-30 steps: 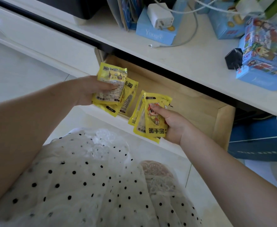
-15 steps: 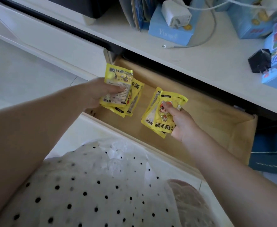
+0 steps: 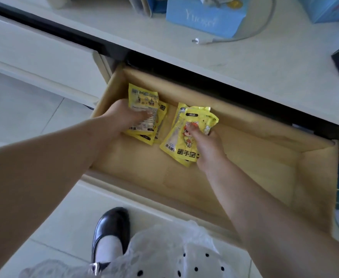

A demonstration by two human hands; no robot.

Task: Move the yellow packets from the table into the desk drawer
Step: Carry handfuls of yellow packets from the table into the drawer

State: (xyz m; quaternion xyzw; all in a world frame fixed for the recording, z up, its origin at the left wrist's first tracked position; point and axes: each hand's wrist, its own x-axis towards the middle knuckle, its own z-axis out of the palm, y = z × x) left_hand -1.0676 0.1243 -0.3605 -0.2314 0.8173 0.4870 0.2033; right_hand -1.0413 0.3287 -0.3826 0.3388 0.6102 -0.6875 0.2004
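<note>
Both hands inside open drawer: left hand grips 1 stack of yellow packets near left wall, right hand pinches 2nd stack just beside it, long axes running front-to-back, both low over the floor, release looks next.

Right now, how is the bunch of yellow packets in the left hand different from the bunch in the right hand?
The left bunch shows its small-print back on top; the right bunch shows a cartoon child and big black letters. The left bunch sits nearer the drawer's left wall; the right bunch is nearer its middle. Both are yellow, fanned, and held low inside the drawer.
</note>
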